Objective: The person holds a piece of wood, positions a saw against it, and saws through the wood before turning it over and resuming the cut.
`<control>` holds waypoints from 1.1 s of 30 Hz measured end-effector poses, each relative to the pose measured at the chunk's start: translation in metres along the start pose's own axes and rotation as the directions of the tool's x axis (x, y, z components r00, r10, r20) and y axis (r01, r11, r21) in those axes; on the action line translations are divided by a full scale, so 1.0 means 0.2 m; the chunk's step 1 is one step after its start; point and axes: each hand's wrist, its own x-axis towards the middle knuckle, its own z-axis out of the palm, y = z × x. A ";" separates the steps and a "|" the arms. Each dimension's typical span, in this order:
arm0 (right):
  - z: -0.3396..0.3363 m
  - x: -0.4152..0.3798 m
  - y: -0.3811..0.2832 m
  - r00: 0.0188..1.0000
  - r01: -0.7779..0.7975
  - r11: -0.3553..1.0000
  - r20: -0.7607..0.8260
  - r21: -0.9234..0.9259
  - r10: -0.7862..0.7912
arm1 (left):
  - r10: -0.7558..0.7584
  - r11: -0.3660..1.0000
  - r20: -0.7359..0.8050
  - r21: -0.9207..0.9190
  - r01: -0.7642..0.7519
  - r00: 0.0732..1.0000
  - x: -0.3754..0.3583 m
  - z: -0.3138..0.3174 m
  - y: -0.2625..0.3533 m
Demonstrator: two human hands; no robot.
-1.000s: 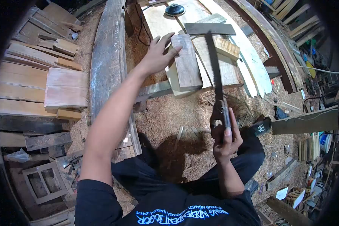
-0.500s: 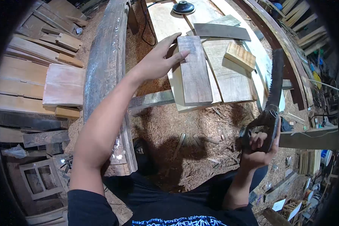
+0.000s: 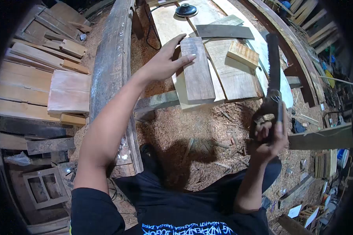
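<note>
One saw (image 3: 274,80) in right grip (image 3: 273,144) — long axis fore-and-aft, tip away; left grip (image 3: 164,65) wide on board (image 3: 199,78).

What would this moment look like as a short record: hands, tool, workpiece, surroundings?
Left hand: thumb on top of the grey plank, fingers spread near its left edge
Right hand: gripping the handsaw by its handle
Tool: blade toward the top of the view, apart from the plank
Workpiece: lying on pale boards
Nearby: small wooden block, dark strip, black disc
Floor: strewn with shavings
</note>
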 end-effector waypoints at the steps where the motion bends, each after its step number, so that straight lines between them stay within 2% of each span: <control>1: -0.01 -0.02 0.00 0.994 0.052 0.998 0.096 -0.021 -0.050 | -0.013 1.000 0.027 0.012 0.012 1.000 0.00 -0.02 0.04; 3: 0.04 -0.08 0.01 0.980 0.134 0.991 0.149 0.013 -0.135 | -0.017 1.000 0.049 0.021 0.016 0.999 -0.02 -0.04 0.10; 5: 0.07 -0.16 -0.02 0.972 0.121 0.993 0.202 0.010 -0.121 | -0.048 0.999 0.051 0.023 0.047 0.998 -0.03 -0.04 0.12; 7: 0.06 -0.28 -0.10 0.965 0.067 0.988 0.262 -0.137 -0.029 | -0.037 0.999 0.053 0.036 0.035 0.998 -0.03 -0.06 0.09; 8: 0.05 -0.34 -0.06 0.971 0.112 0.981 0.226 -0.161 -0.074 | -0.033 0.998 0.054 0.054 0.031 0.998 -0.02 -0.06 0.07; 9: 0.02 -0.41 -0.10 0.959 0.072 0.974 0.282 -0.215 -0.009 | -0.028 0.999 0.052 0.041 0.026 0.998 -0.01 -0.06 0.06; 11: 0.00 -0.55 -0.05 0.970 0.177 0.938 0.213 -0.299 -0.115 | -0.082 0.993 0.059 -0.084 0.087 0.995 0.00 -0.04 0.04; 13: 0.04 -0.67 -0.08 0.978 0.093 0.969 0.206 -0.230 -0.045 | -0.074 0.997 0.053 -0.034 0.076 0.996 0.00 -0.03 0.04; 14: 0.02 -0.70 -0.06 0.970 0.173 0.927 0.218 -0.332 -0.103 | -0.006 0.997 0.039 0.079 0.003 0.999 -0.01 -0.03 0.04; 15: 0.10 -0.73 -0.11 0.971 0.131 0.953 0.228 -0.274 -0.068 | 0.065 0.978 0.034 0.195 -0.070 0.997 -0.01 -0.03 0.04; 16: 0.07 -0.76 -0.08 0.968 0.117 0.959 0.245 -0.260 -0.052 | 0.068 0.978 0.032 0.193 -0.073 0.997 -0.02 -0.04 0.05; 17: 0.05 -0.78 -0.04 0.964 0.104 0.964 0.264 -0.243 -0.038 | 0.030 0.960 0.071 0.276 -0.048 0.997 -0.03 -0.05 0.06; 18: 0.06 -0.77 -0.03 0.951 0.212 0.934 0.281 -0.287 -0.130 | -0.013 0.933 0.106 0.358 -0.026 0.994 -0.05 -0.07 0.07; 21: 0.01 -0.77 -0.01 0.944 0.168 0.941 0.324 -0.295 -0.067 | -0.039 0.905 0.137 0.424 -0.023 0.990 -0.12 -0.10 0.09; 25: 0.01 -0.75 0.01 0.931 0.196 0.930 0.356 -0.309 -0.078 | -0.118 0.905 0.183 0.424 0.030 0.976 -0.22 -0.10 0.18; 26: 0.02 -0.76 0.00 0.930 0.194 0.932 0.359 -0.305 -0.076 | -0.092 0.921 0.182 0.389 0.014 0.979 -0.24 -0.09 0.18; 28: 0.05 -0.76 -0.03 0.942 0.093 0.964 0.335 -0.250 -0.004 | -0.036 0.944 0.155 0.328 -0.017 0.987 -0.27 -0.07 0.18; 32: 0.02 -0.75 0.00 0.943 0.144 0.957 0.328 -0.253 -0.055 | -0.020 0.923 0.148 0.384 -0.039 0.989 -0.27 -0.04 0.18; 33: 0.02 -0.75 -0.05 0.941 0.092 0.959 0.339 -0.268 0.004 | 0.008 0.918 0.133 0.391 -0.060 0.991 -0.27 -0.03 0.18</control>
